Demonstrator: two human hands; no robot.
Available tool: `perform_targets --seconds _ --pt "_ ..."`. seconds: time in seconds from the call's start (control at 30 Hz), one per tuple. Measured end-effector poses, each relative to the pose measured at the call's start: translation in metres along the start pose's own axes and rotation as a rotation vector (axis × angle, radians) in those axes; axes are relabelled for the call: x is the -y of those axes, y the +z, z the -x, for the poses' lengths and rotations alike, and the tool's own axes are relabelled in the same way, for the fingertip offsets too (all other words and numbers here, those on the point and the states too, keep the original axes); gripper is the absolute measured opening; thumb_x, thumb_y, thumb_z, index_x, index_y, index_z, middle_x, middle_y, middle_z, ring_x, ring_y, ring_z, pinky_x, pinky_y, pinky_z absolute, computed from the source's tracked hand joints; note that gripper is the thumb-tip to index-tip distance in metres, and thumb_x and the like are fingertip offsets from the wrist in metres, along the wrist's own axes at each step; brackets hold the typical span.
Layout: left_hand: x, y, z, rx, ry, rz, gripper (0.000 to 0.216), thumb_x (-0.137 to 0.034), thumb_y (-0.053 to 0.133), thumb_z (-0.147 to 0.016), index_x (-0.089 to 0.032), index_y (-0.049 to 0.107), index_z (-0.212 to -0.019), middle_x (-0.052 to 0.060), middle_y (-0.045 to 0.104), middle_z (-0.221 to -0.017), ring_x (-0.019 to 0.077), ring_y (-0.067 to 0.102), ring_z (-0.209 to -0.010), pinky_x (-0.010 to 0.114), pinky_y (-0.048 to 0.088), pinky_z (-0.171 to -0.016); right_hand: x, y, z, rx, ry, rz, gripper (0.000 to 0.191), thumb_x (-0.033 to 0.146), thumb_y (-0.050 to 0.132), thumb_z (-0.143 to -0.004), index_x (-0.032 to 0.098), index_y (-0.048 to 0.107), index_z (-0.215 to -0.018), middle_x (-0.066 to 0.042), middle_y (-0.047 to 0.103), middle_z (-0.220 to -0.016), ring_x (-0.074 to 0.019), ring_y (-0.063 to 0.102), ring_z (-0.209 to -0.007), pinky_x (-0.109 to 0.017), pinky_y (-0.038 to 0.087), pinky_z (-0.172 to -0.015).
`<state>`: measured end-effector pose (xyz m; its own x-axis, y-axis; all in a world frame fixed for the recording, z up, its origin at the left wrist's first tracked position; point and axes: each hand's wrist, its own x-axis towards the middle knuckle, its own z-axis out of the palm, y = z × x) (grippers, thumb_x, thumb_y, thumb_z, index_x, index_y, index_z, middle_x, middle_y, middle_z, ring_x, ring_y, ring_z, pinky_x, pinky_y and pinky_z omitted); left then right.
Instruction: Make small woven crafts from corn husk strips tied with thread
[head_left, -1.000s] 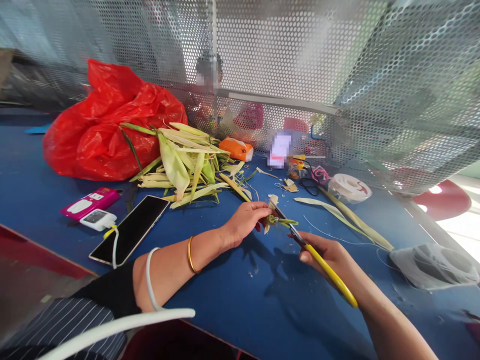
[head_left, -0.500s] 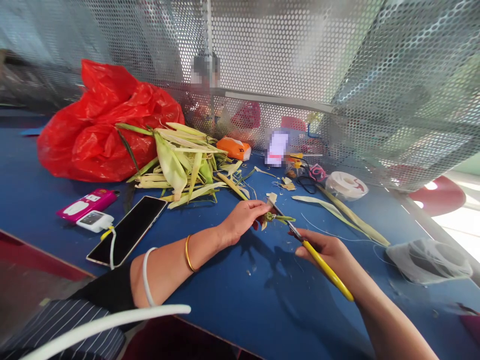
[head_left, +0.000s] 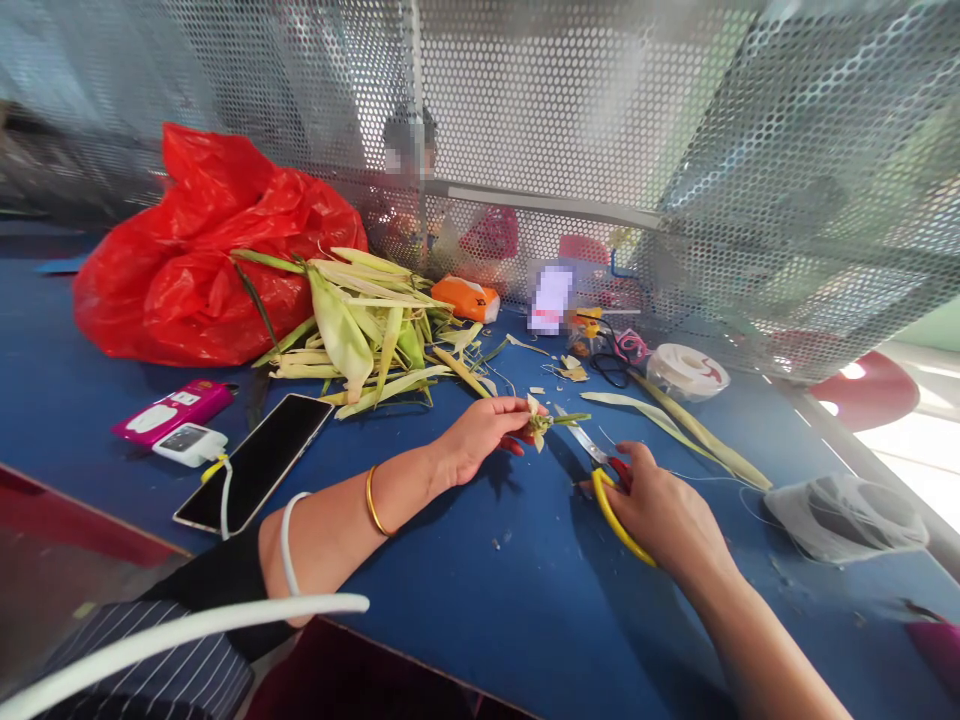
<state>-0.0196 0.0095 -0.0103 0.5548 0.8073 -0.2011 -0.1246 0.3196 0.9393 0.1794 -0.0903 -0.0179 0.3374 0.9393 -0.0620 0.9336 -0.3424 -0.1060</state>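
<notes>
Now the yellow-handled scissors [head_left: 583, 437] have swung round in the right hand [head_left: 667, 505]: half a second ago the blades slanted across the green stem [head_left: 576, 419], with the handle trailing down toward the wrist, while at this moment the fingers curl around the grips and the blades reach up from below, tips close to the stem. Whether they touch it I cannot tell. The left hand [head_left: 486, 435] keeps its narrow pinch on the small husk bundle [head_left: 538, 428], held over the blue table [head_left: 480, 600] to the right of the corn husk pile [head_left: 341, 330]. That shift looks like regripping, so I judge the trimming to be between snips, with the stem still on the bundle.
</notes>
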Motion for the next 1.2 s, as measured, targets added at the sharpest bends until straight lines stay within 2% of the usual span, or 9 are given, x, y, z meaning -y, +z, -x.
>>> perform_targets --seconds 0.2,0.3,0.57,0.67,0.73,0.8,0.93,1.13,1.2 --pt "-0.004 -0.001 0.0 -0.13 0.086 -0.113 0.019 -0.02 0.073 -0.074 -0.013 0.063 -0.088 0.003 0.067 -0.07 0.0123 0.062 -0.061 0.023 0.042 -0.053 0.011 -0.005 0.015 0.044 -0.107 0.194 0.027 0.032 0.045 -0.091 0.018 0.057 -0.111 -0.013 0.074 -0.085 -0.0318 0.072 -0.078 -0.031 0.037 -0.052" --pt "-0.008 -0.002 0.0 -0.148 0.13 -0.151 0.014 -0.02 0.074 -0.071 -0.013 0.063 -0.077 0.002 0.066 -0.067 0.0104 0.059 -0.057 0.022 0.039 -0.051 0.014 -0.01 0.02 0.046 -0.165 0.203 0.025 0.03 0.045 -0.091 0.018 0.058 -0.109 -0.013 0.074 -0.084 -0.031 0.072 -0.078 -0.031 0.039 -0.053" --pt "-0.014 0.002 0.003 -0.173 0.223 -0.171 0.017 -0.028 0.075 -0.067 -0.014 0.07 -0.075 0.002 0.066 -0.067 0.0102 0.056 -0.058 0.022 0.037 -0.05 0.017 -0.016 0.019 0.085 -0.098 0.247 0.022 0.026 0.048 -0.092 0.012 0.062 -0.1 -0.017 0.073 -0.082 -0.0332 0.072 -0.08 -0.033 0.046 -0.057" --pt "-0.019 0.005 0.007 -0.183 0.234 -0.21 0.02 -0.031 0.074 -0.068 -0.013 0.072 -0.077 0.003 0.066 -0.065 0.0103 0.054 -0.056 0.022 0.035 -0.048 0.013 -0.025 0.02 0.009 -0.1 0.206 0.024 0.024 0.045 -0.093 0.012 0.066 -0.097 -0.016 0.073 -0.087 -0.0316 0.071 -0.083 -0.034 0.047 -0.062" --pt "-0.022 0.008 0.012 -0.186 0.269 -0.262 0.021 -0.032 0.073 -0.069 -0.013 0.073 -0.078 0.003 0.066 -0.064 0.0104 0.054 -0.055 0.022 0.036 -0.049 0.013 -0.03 0.02 -0.097 -0.163 -0.043 0.03 0.028 0.042 -0.096 0.016 0.068 -0.101 -0.014 0.073 -0.096 -0.0272 0.07 -0.088 -0.033 0.047 -0.068" --pt "-0.026 0.012 0.017 -0.186 0.329 -0.325 0.02 -0.032 0.072 -0.071 -0.014 0.073 -0.078 0.003 0.068 -0.066 0.0107 0.054 -0.057 0.022 0.04 -0.053 0.019 -0.03 0.02 -0.087 -0.249 -0.488 0.034 0.038 0.043 -0.095 0.02 0.069 -0.105 -0.009 0.073 -0.098 -0.0228 0.068 -0.089 -0.031 0.048 -0.071" --pt "-0.027 0.021 0.025 -0.169 0.424 -0.468 0.016 -0.031 0.068 -0.074 -0.016 0.073 -0.076 0.003 0.071 -0.072 0.0127 0.059 -0.064 0.023 0.046 -0.063 0.041 -0.013 0.019 0.221 -0.263 -1.197 0.043 0.054 0.063 -0.077 0.016 0.071 -0.095 -0.005 0.072 -0.082 -0.0199 0.065 -0.073 -0.028 0.046 -0.061" --pt "-0.03 0.016 0.032 -0.151 0.473 -0.663 0.019 -0.028 0.069 -0.075 -0.019 0.075 -0.091 0.004 0.074 -0.088 0.0149 0.064 -0.071 0.025 0.048 -0.068 0.051 0.001 0.017 0.23 -0.148 -1.457 0.045 0.056 0.078 -0.06 0.013 0.072 -0.071 -0.003 0.066 -0.06 -0.0132 0.058 -0.056 -0.025 0.042 -0.057" --pt "-0.044 0.017 0.041 -0.209 0.598 -0.68 0.045 -0.026 0.077 -0.069 -0.023 0.069 -0.113 0.005 0.071 -0.109 0.0144 0.064 -0.075 0.025 0.047 -0.068 0.045 -0.003 0.014 0.219 -0.093 -1.494 0.048 0.056 0.081 -0.056 0.012 0.073 -0.072 -0.003 0.066 -0.059 -0.0129 0.058 -0.055 -0.025 0.041 -0.056"
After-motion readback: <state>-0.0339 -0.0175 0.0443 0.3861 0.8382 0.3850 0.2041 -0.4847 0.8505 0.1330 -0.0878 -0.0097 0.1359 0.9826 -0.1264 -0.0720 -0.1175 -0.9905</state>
